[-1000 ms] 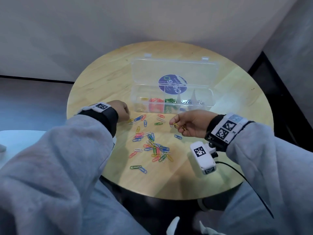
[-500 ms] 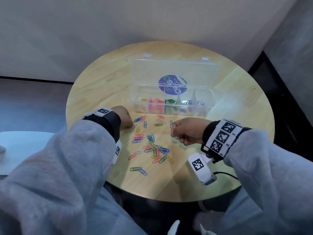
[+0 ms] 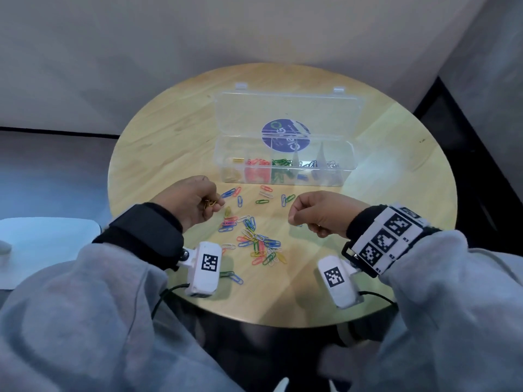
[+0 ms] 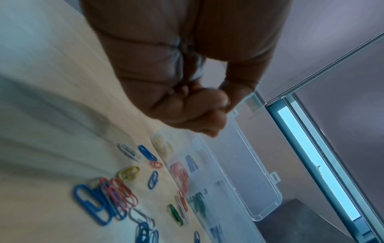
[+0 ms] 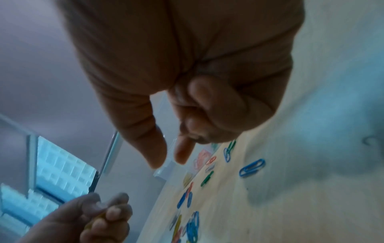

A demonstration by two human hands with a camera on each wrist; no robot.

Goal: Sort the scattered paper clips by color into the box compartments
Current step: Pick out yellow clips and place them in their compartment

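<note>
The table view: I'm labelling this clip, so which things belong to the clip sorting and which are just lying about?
Job:
left hand gripping yellow clips
right hand
scattered clips
compartment box with its lid open

Lying about:
white object beside the table

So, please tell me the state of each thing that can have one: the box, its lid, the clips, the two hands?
Box: open, partly filled by color.
Lid: flipped back, behind the box.
Loose clips: scattered on the table, unsorted.
Left hand: curled, holds yellow clips.
Right hand: curled; contents cannot be told.
</note>
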